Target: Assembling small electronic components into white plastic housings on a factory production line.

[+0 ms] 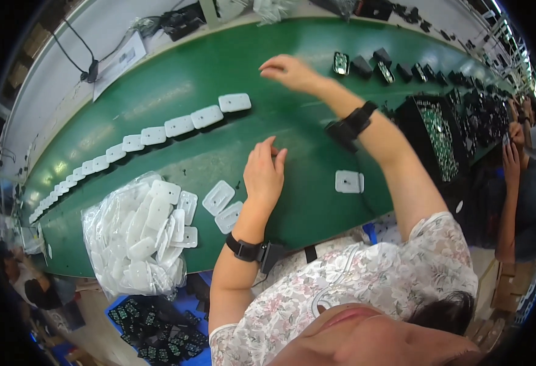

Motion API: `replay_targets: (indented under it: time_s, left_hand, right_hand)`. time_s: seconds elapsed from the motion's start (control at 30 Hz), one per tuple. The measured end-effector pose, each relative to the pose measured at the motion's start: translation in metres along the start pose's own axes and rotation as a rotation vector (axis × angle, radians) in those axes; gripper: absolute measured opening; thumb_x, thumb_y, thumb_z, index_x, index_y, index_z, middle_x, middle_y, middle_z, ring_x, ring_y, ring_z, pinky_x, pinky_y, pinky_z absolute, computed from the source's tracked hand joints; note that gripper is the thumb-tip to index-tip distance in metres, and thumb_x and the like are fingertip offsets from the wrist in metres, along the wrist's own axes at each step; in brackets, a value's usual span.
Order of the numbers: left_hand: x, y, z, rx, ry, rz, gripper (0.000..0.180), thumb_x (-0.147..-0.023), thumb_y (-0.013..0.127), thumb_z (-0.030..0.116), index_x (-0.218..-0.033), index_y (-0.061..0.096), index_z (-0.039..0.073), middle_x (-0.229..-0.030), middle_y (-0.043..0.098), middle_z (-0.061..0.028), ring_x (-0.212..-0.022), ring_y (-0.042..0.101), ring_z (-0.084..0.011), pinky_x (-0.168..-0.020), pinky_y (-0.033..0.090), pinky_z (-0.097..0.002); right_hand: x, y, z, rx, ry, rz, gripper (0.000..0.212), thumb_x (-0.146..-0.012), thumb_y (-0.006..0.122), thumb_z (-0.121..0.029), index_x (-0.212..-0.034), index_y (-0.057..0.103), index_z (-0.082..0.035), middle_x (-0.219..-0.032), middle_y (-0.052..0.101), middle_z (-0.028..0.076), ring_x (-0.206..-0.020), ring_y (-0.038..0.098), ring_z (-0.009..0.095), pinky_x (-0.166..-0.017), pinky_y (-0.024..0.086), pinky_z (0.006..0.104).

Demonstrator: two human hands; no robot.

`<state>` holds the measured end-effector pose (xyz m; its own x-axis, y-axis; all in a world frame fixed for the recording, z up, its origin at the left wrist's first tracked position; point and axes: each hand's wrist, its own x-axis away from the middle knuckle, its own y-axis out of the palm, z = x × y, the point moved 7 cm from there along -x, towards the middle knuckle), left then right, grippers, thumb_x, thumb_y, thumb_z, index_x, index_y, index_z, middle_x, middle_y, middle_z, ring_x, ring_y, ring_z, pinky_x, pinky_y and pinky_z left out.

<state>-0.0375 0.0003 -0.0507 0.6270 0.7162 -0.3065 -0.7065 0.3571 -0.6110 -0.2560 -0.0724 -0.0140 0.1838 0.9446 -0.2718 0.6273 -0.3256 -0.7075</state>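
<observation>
My left hand is over the middle of the green table, its thumb a little apart from the fingers and nothing visible in it. Two loose white plastic covers, one upper and one lower, lie just left of that wrist. My right hand reaches across the far half of the table, fingers stretched to the left and slightly blurred, with no object showing. Closest to it in the long row of white covers is the end cover. Another white cover lies alone below my right forearm.
A clear plastic bag spills white covers at the near left edge. Black housings with green circuit boards line the far right, beside a black box of boards. Below the table sits a blue bin. Other people work at both sides.
</observation>
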Motion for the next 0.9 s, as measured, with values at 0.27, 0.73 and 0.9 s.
replay_targets:
  time_s: [0.27, 0.73, 0.9]
  left_hand:
    - [0.000, 0.019, 0.005, 0.009, 0.150, -0.087, 0.039, -0.081, 0.069, 0.015, -0.116, 0.056, 0.005, -0.101, 0.061, -0.0104, -0.093, 0.058, -0.0299, -0.079, 0.048, -0.0387]
    - [0.057, 0.096, 0.063, -0.181, 0.752, -0.391, 0.065, -0.074, 0.071, 0.021, -0.132, 0.046, 0.004, -0.113, 0.055, -0.0082, -0.108, 0.051, -0.0239, -0.096, 0.039, -0.0374]
    - [0.035, 0.064, 0.050, -0.439, 0.466, -0.175, 0.070, -0.072, 0.075, 0.026, -0.133, 0.047, 0.006, -0.100, 0.051, -0.0099, -0.093, 0.050, -0.0266, -0.078, 0.042, -0.0362]
  right_hand:
    - [0.125, -0.081, 0.001, 0.340, 0.164, -0.099, 0.023, -0.090, 0.062, -0.027, -0.099, 0.066, -0.006, -0.081, 0.066, 0.009, -0.072, 0.060, 0.021, -0.067, 0.047, 0.0316]
    - [0.069, -0.067, 0.143, 0.433, 0.382, 0.298, 0.059, -0.087, 0.056, -0.057, -0.121, 0.057, -0.009, -0.105, 0.064, 0.016, -0.098, 0.062, 0.032, -0.081, 0.049, 0.0440]
    - [0.027, -0.063, 0.140, 0.716, 0.595, 0.164, 0.072, -0.081, 0.058, -0.064, -0.132, 0.050, -0.013, -0.117, 0.059, 0.019, -0.107, 0.060, 0.034, -0.087, 0.050, 0.0455]
